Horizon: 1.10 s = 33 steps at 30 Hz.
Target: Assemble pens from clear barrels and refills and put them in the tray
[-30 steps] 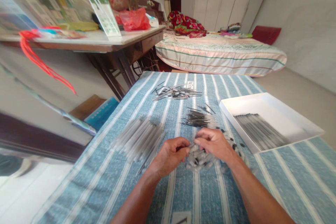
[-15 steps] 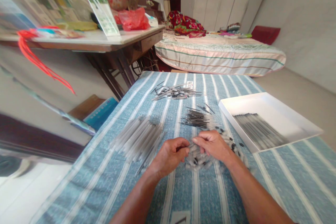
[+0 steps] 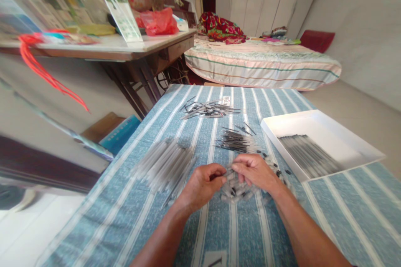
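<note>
My left hand (image 3: 202, 185) and my right hand (image 3: 255, 172) meet fingertip to fingertip over a heap of small clear caps with dark ends (image 3: 238, 190) on the blue striped tablecloth (image 3: 238, 233). Both hands are closed in a pinch; what they pinch is too small to name. A pile of clear pen barrels (image 3: 166, 164) lies just left of my left hand. A bunch of thin dark refills (image 3: 236, 141) lies beyond my right hand.
A white tray (image 3: 316, 127) holding assembled pens (image 3: 308, 156) sits at the right. Another loose pile of dark parts (image 3: 208, 109) lies at the table's far end. A cluttered wooden desk (image 3: 125, 48) stands left, a bed (image 3: 263, 64) behind.
My right hand dipped slightly toward the heap of caps and came back up; both hands stay pinched together in the same place.
</note>
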Tool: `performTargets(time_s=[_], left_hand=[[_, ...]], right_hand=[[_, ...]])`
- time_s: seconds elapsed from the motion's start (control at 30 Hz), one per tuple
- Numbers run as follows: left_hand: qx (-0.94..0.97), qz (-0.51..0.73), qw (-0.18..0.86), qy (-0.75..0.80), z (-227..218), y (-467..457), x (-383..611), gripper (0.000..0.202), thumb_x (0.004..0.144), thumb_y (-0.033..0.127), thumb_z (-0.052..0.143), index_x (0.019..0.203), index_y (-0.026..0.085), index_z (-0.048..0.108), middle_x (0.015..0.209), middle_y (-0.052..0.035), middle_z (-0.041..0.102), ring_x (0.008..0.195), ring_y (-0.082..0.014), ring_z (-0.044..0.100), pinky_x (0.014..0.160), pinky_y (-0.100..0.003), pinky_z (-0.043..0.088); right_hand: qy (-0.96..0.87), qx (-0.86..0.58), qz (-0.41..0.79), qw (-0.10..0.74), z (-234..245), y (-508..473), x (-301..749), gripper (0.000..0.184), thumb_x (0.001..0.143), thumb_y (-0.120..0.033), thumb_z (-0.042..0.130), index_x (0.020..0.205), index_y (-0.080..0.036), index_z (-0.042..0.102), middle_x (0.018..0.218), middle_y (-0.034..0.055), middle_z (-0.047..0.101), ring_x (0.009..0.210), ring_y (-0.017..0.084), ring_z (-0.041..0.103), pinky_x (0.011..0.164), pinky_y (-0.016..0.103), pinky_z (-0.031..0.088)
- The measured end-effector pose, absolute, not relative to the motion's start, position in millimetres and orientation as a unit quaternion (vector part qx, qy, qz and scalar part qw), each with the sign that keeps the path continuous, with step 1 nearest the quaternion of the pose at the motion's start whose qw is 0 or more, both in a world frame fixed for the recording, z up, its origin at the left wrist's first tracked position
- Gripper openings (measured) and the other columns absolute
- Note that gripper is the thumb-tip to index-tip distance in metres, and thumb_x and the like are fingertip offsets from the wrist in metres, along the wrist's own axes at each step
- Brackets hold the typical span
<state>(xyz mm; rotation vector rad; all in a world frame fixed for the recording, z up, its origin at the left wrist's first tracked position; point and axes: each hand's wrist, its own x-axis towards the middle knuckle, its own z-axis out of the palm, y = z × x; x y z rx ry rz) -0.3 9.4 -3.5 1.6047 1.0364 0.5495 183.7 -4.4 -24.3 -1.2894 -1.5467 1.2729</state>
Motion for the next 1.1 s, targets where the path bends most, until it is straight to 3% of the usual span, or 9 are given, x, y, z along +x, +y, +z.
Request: performTargets(time_s=[0.1,0.4,0.73,1.1], left_hand=[[0.683,0.233,0.536,0.438,-2.9,9.7,-0.7,0.012,0.073,0.020,0.055,0.076,0.012,0.063,0.058,0.0029,0.053,0.053,-0.0097,0.047,0.050,-0.021,0.035],[0.767,0.252,0.400,0.434,-8.9,11.3,-1.3,0.014,0.072,0.017,0.056,0.082,0.014,0.067,0.070,-0.0016,0.063,0.067,-0.0139,0.056,0.061,-0.022,0.041],[0.838,0.178,0.325,0.401,0.5,14.3,-6.8,0.021,0.082,0.021,0.046,0.078,0.015,0.066,0.070,-0.0014,0.060,0.067,-0.0128,0.056,0.061,-0.022,0.039],[0.846,0.192,0.280,0.411,-4.0,11.9,-7.4,0.010,0.078,0.017,0.051,0.071,0.016,0.059,0.071,-0.0012,0.057,0.070,-0.0133,0.054,0.062,-0.022,0.037]], right_hand=[[-0.598,-0.497,0.507,0.372,-25.7,-4.4,182.9,0.023,0.075,-0.039,0.062,0.069,-0.018,0.056,0.046,-0.0060,0.052,0.032,0.006,0.041,0.032,0.016,0.028],[-0.596,-0.521,0.492,0.362,-30.4,-3.3,179.2,0.030,0.078,-0.041,0.057,0.060,-0.017,0.051,0.042,-0.0051,0.052,0.030,0.005,0.039,0.031,0.016,0.026],[-0.587,-0.524,0.477,0.391,-25.4,-3.5,184.5,0.034,0.078,-0.044,0.056,0.059,-0.016,0.052,0.044,-0.0045,0.054,0.031,0.005,0.040,0.033,0.016,0.028],[-0.586,-0.529,0.476,0.388,-27.1,-2.3,183.2,0.036,0.078,-0.044,0.057,0.056,-0.017,0.050,0.041,-0.0047,0.053,0.030,0.005,0.040,0.032,0.016,0.027]])
